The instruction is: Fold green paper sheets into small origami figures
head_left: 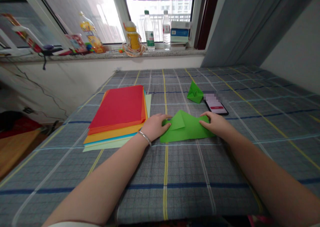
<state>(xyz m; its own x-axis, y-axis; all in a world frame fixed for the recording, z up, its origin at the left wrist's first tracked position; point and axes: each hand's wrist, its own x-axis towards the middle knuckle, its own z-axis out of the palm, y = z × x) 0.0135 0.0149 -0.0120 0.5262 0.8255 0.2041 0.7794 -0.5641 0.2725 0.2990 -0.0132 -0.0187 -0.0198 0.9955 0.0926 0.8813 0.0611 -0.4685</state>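
A green sheet of paper [186,128], partly folded with a triangular flap on top, lies on the plaid cloth between my hands. My left hand [155,125], with a silver bracelet at the wrist, pinches the sheet's left corner with curled fingers. My right hand [216,123] presses and grips the sheet's right edge, fingers bent over it. A finished green folded paper figure [195,93] stands a little beyond, to the right.
A stack of coloured paper [118,115], red on top, lies left of my hands. A phone [216,106] with a lit screen rests beside the folded figure. Bottles [149,32], a box [180,32] and toys line the windowsill behind.
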